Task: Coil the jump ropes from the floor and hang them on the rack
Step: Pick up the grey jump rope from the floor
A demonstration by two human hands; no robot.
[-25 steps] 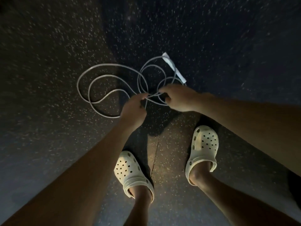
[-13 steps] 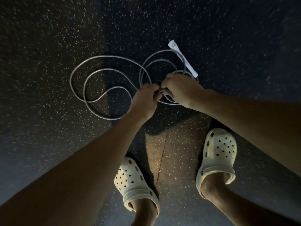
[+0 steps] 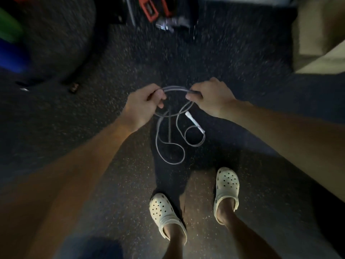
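Bottom of the frame: two pale clogs [image 3: 164,214] planted on the speckled floor [image 3: 130,212]. Just above them the jump rope [image 3: 175,88] trails in loose loops, and its white handle [image 3: 194,122] shows below the right hand [image 3: 211,98]. At mid-frame, that hand and the left hand [image 3: 142,105] each curl their fingers round the rope. A short arc runs between them and one coil hangs beneath. Beyond, all blurred: red-and-black gear [image 3: 149,8] at the top, a pale box [image 3: 321,34] upper right.

Grey jump rope [image 3: 169,144] hangs in loose loops, white handle [image 3: 194,122] dangling.
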